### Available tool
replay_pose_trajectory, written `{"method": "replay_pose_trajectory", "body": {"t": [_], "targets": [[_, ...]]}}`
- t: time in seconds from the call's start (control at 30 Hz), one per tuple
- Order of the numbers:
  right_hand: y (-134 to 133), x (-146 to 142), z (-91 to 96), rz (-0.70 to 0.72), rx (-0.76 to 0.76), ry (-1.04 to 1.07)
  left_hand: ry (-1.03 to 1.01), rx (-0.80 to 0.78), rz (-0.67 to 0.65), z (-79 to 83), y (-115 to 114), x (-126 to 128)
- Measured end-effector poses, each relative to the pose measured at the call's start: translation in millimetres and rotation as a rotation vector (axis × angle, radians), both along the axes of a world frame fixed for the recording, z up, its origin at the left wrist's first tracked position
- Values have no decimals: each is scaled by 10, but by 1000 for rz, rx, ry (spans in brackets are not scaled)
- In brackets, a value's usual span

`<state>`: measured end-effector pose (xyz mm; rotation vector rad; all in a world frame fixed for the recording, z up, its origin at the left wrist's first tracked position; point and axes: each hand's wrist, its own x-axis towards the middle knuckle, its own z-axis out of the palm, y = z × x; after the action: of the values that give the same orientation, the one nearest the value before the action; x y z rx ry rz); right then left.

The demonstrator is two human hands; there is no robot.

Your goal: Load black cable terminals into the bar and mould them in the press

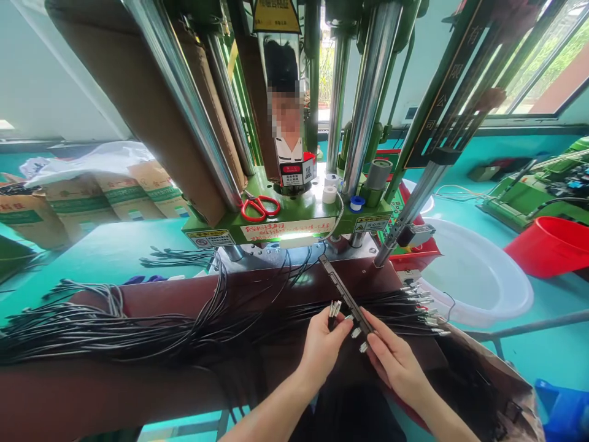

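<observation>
My right hand [399,362] grips the near end of a long, narrow metal bar [341,287] with slots along it. The bar slants away from me, its far end close to the press bed. Pinched in my left hand [321,345] are black cables with metal connector ends [335,309], which stick up above the fingers. My left fingertips are at the left edge of the bar. A few more metal connectors [364,347] show along the bar's near part, between the hands. How they sit in the bar is hard to see.
Ahead stands a green press [221,228] with steel columns. Red scissors [260,209] lie on its ledge. Black cables [138,325] spread across the brown table [161,387], with a bundle of connector ends [426,310] at right. A white tub [478,270] and red bucket [552,245] stand beyond.
</observation>
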<state>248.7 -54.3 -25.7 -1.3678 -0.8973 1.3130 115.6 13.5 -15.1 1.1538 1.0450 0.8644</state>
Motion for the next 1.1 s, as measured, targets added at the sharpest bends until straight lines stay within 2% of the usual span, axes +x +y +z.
{"method": "replay_pose_trajectory", "body": {"t": [0.1,0.2,0.27,0.37,0.57,0.67,0.83,1.1], "targets": [[10,-27,83,-99,-83,81,-60,-37,-23,36,8,-12],[8,-21,143,-120,-102,136,-141,-67,70,84,40,-68],[5,7,146,-108,-95,146,-175,-116,127,98,61,-117],[4,55,118,-77,-110,156,-174,-134,94,78,71,-152],[3,109,79,36,-113,119,-28,69,14,16,79,-112],[0,110,79,56,-100,104,5,18,-1,12,103,-113],[5,97,88,44,-107,107,-49,-81,38,8,117,-120],[-6,99,87,41,-90,91,-60,-107,34,22,110,-134]]}}
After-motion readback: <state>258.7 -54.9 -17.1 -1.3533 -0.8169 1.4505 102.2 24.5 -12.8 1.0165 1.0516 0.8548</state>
